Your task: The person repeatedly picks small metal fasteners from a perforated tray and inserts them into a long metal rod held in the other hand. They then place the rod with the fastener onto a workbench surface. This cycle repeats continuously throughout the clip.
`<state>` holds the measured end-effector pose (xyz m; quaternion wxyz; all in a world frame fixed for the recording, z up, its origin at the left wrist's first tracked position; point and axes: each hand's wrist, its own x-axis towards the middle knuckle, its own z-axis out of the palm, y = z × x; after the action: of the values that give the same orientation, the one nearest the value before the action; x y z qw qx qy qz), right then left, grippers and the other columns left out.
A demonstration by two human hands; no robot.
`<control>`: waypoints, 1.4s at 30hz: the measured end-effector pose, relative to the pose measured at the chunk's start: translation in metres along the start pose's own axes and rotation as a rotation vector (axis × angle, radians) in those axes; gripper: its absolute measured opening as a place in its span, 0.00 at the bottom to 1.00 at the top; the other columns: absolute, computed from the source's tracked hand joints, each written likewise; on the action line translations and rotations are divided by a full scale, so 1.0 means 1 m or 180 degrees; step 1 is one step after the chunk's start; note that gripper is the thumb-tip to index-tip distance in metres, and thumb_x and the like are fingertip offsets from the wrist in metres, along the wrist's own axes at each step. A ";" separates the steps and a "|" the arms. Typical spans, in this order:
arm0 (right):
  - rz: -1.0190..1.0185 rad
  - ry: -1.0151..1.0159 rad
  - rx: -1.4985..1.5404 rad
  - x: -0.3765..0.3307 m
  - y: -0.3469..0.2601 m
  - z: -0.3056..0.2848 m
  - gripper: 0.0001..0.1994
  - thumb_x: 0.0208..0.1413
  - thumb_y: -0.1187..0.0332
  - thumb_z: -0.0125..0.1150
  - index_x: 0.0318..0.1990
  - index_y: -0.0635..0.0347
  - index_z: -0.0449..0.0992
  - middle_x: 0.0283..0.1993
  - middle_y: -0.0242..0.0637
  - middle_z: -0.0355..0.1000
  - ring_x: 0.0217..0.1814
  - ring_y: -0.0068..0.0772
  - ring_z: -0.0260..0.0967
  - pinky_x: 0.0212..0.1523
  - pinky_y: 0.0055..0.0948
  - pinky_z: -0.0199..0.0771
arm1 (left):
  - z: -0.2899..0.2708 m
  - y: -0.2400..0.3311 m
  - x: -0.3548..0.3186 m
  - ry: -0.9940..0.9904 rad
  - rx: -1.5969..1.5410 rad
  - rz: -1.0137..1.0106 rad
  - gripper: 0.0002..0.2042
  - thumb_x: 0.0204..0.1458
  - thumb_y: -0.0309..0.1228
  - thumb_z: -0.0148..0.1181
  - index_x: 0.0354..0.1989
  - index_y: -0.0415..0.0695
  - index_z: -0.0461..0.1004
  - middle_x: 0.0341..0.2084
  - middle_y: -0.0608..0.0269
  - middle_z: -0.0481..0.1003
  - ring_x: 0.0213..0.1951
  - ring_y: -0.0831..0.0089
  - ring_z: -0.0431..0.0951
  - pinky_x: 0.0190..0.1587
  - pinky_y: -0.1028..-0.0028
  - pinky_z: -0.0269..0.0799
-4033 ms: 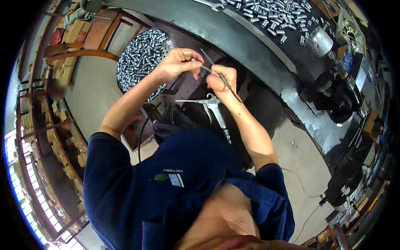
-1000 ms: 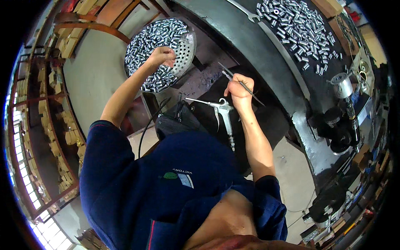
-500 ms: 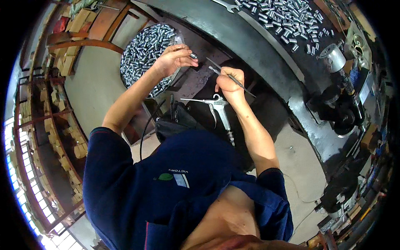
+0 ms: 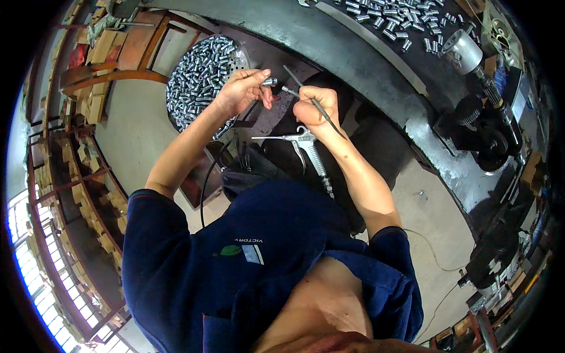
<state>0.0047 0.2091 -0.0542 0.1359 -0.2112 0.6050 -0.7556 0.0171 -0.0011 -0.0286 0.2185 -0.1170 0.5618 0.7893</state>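
Near the basin of parts, my left hand (image 4: 238, 93) is closed, pinching a small shiny metal sleeve (image 4: 269, 82) between thumb and fingers. Just across from it, my right hand (image 4: 318, 105) is wrapped round a long thin dark rod (image 4: 323, 110) that slants past the knuckles. The same hand also holds a short rod with a bright tip (image 4: 286, 89), pointed at the sleeve with a small gap between them. Below my hands lies a silver air blow gun (image 4: 307, 143), its nozzle toward the left. My right palm and the inner ends of both rods are hidden.
A round basin (image 4: 240, 57) heaped with metal sleeves (image 4: 197, 82) stands at the left. Along the right runs a dark steel bench (image 4: 353, 76) with more loose sleeves (image 4: 406, 17) and a geared machine (image 4: 488, 126). A black hose (image 4: 206, 182) hangs by my left side.
My hands have come closer together, and the bright-tipped rod is nearer the sleeve. The sleeve shows more clearly between my left fingers. The whole view has shifted slightly.
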 end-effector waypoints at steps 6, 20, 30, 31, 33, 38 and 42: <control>-0.0467 -0.0078 -0.0477 0.001 -0.005 -0.001 0.12 0.34 0.72 0.54 0.13 0.61 0.56 0.12 0.32 0.43 0.15 0.17 0.43 0.14 0.24 0.46 | 0.028 0.015 -0.005 -0.0062 0.1320 0.0444 0.14 0.52 0.34 0.56 0.30 0.32 0.72 0.16 0.55 0.73 0.19 0.71 0.74 0.23 0.74 0.72; 0.0072 0.0266 0.0262 0.000 0.002 0.002 0.09 0.35 0.75 0.49 0.11 0.61 0.57 0.10 0.29 0.51 0.14 0.13 0.52 0.14 0.20 0.51 | 0.041 0.019 -0.001 -0.0289 0.0924 0.0438 0.09 0.49 0.24 0.57 0.38 0.35 0.71 0.24 0.57 0.75 0.26 0.72 0.75 0.30 0.75 0.73; 0.0021 -0.0249 0.0919 -0.007 -0.026 0.001 0.12 0.33 0.84 0.42 0.10 0.61 0.49 0.11 0.34 0.54 0.11 0.26 0.60 0.12 0.23 0.58 | -0.011 0.022 0.003 0.1056 0.4588 0.1912 0.10 0.35 0.25 0.62 0.29 0.38 0.75 0.16 0.61 0.69 0.17 0.75 0.68 0.22 0.75 0.65; 0.0078 -0.0289 0.1014 -0.006 -0.027 0.002 0.12 0.33 0.84 0.43 0.10 0.61 0.49 0.11 0.34 0.55 0.11 0.26 0.60 0.12 0.23 0.58 | -0.010 0.021 0.003 0.1042 0.4631 0.1938 0.10 0.35 0.25 0.62 0.30 0.38 0.75 0.16 0.61 0.69 0.17 0.73 0.68 0.22 0.75 0.65; 0.0272 -0.0315 0.1090 -0.006 -0.034 0.002 0.12 0.33 0.82 0.44 0.09 0.61 0.50 0.11 0.35 0.55 0.11 0.25 0.60 0.12 0.23 0.58 | -0.008 0.020 0.003 0.0983 0.4713 0.1978 0.11 0.34 0.24 0.62 0.30 0.38 0.75 0.16 0.61 0.68 0.17 0.71 0.68 0.22 0.74 0.65; 0.0425 -0.0392 0.0846 -0.003 -0.031 0.000 0.11 0.36 0.78 0.46 0.10 0.61 0.55 0.11 0.31 0.57 0.12 0.21 0.61 0.14 0.21 0.58 | 0.014 0.020 0.004 0.0607 0.4668 0.2380 0.12 0.31 0.22 0.61 0.29 0.40 0.74 0.16 0.61 0.66 0.18 0.68 0.68 0.21 0.72 0.64; 0.0137 -0.0301 0.0180 0.003 -0.005 0.007 0.10 0.37 0.74 0.51 0.11 0.61 0.59 0.09 0.29 0.54 0.14 0.12 0.53 0.15 0.20 0.51 | 0.044 0.015 0.008 0.0197 0.4509 0.2109 0.13 0.30 0.22 0.60 0.31 0.43 0.75 0.22 0.60 0.70 0.24 0.64 0.74 0.26 0.68 0.69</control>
<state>0.0058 0.2033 -0.0476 0.1864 -0.2297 0.5808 -0.7584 0.0054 0.0378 -0.0045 -0.0216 0.2022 0.9431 0.2632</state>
